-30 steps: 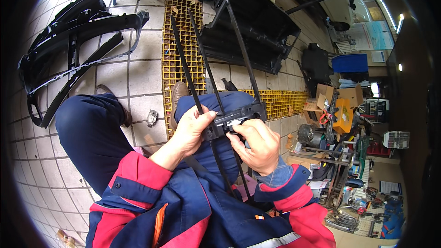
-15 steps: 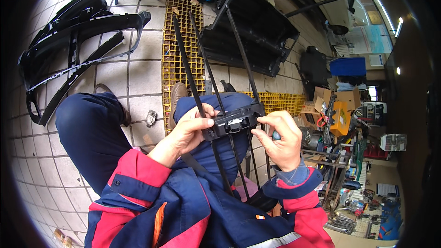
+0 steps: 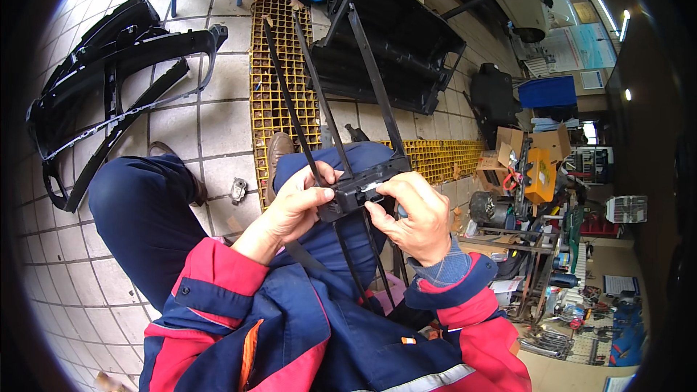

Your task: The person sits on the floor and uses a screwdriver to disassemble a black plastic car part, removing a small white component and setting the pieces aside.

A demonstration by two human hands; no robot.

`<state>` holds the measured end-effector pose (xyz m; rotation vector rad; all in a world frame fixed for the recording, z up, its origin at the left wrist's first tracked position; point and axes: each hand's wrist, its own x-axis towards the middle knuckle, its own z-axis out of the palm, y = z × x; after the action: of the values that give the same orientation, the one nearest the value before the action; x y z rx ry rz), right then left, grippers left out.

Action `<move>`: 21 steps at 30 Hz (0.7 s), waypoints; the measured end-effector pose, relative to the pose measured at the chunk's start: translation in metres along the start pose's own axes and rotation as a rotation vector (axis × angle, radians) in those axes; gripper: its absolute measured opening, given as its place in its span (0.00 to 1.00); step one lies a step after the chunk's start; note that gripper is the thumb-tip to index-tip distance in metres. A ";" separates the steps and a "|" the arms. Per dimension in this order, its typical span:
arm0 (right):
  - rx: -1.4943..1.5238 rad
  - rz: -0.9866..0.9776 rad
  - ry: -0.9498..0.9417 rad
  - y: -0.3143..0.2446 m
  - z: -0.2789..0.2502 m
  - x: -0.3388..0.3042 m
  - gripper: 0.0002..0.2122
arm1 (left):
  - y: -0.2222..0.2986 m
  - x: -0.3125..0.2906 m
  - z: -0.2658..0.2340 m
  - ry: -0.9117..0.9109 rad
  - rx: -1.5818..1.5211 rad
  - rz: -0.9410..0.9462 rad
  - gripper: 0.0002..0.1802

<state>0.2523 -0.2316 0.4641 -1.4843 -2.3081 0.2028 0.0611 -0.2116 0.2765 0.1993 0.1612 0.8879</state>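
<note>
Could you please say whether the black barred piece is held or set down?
Held: the left hand grips the black barred piece, the right hand touches it. Whether it also rests on the right knee, I cannot tell.

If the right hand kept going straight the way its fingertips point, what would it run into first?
The right hand would meet the black plastic block first; its fingertips already appear to be at it, though exact contact is hard to judge.

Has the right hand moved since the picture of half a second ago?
Yes: the right hand has moved left, away from the cardboard box.
</note>
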 end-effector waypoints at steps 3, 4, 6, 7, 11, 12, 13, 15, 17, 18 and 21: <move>0.007 0.011 0.016 0.000 0.003 -0.001 0.13 | -0.001 0.001 -0.001 0.015 0.036 0.009 0.18; 0.010 0.019 0.020 0.000 0.003 -0.001 0.13 | -0.001 0.002 -0.002 0.007 0.046 0.002 0.18; 0.022 0.018 0.025 0.001 0.004 -0.003 0.13 | -0.002 0.002 -0.003 0.005 0.068 0.000 0.18; 0.021 0.020 0.031 0.001 0.004 -0.003 0.13 | -0.002 0.003 -0.003 0.009 0.080 0.006 0.18; 0.064 0.055 0.016 0.001 0.003 -0.006 0.12 | -0.001 0.003 -0.004 0.004 0.121 -0.011 0.23; 0.076 0.063 0.000 0.001 0.003 -0.006 0.11 | 0.000 0.003 -0.004 0.007 0.120 -0.023 0.25; 0.086 0.074 -0.018 0.000 0.002 -0.006 0.11 | 0.002 0.002 -0.004 0.011 0.121 -0.034 0.27; 0.123 0.057 -0.068 0.001 -0.001 -0.006 0.11 | 0.006 0.001 -0.002 -0.004 0.118 -0.060 0.29; 0.155 0.040 -0.106 0.002 -0.004 -0.006 0.12 | 0.010 0.000 0.001 -0.035 0.119 -0.087 0.31; 0.168 0.029 -0.117 0.003 -0.006 -0.006 0.12 | 0.010 -0.001 0.003 -0.049 0.080 -0.080 0.33; 0.212 0.063 -0.129 0.005 -0.009 -0.007 0.12 | 0.012 -0.002 0.008 -0.046 0.164 -0.090 0.35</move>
<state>0.2626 -0.2363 0.4685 -1.4750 -2.2577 0.5578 0.0527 -0.2071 0.2874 0.3622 0.1984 0.7806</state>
